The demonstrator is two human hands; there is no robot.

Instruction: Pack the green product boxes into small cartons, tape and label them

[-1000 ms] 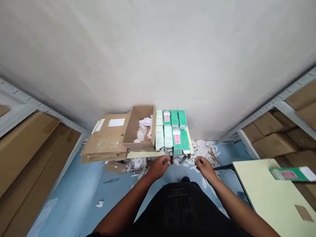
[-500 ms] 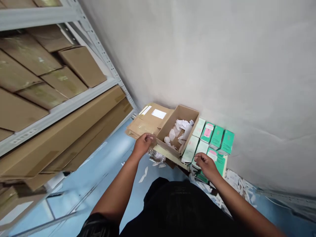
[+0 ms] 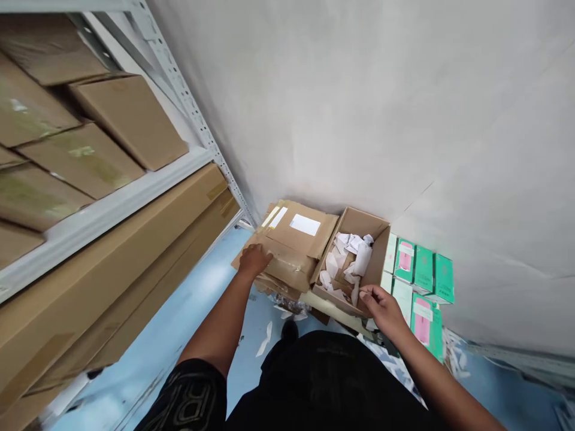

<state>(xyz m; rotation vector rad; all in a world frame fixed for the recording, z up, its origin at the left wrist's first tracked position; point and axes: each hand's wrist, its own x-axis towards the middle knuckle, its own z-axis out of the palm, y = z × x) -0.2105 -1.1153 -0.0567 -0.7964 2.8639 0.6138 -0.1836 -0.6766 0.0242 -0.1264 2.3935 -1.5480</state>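
My left hand (image 3: 254, 260) lies on the near left part of a taped, flattened cardboard piece (image 3: 290, 263), fingers stretched over its surface. Beside that piece is an open brown cardboard box (image 3: 381, 248) with crumpled white paper (image 3: 362, 258) and torn scraps inside. At the box's near right corner is my right hand (image 3: 381, 306), thumb and fingers pinched together by the rim. Whether anything is between those fingertips is hidden. Green-and-white boxes (image 3: 423, 266) with pink labels stand in rows right of the open box.
On the left, a grey metal shelf (image 3: 103, 203) holds brown cartons (image 3: 128, 117), with long cartons (image 3: 148, 263) below. A pale wall (image 3: 359, 102) rises behind the boxes. Paper scraps (image 3: 265, 340) and clear plastic (image 3: 290, 304) lie low by the blue floor (image 3: 215, 287).
The view has shifted, so the boxes appear farther right and lower. My left hand has come down flat on the cardboard. My right hand is now at the open box's corner instead of over the green boxes.
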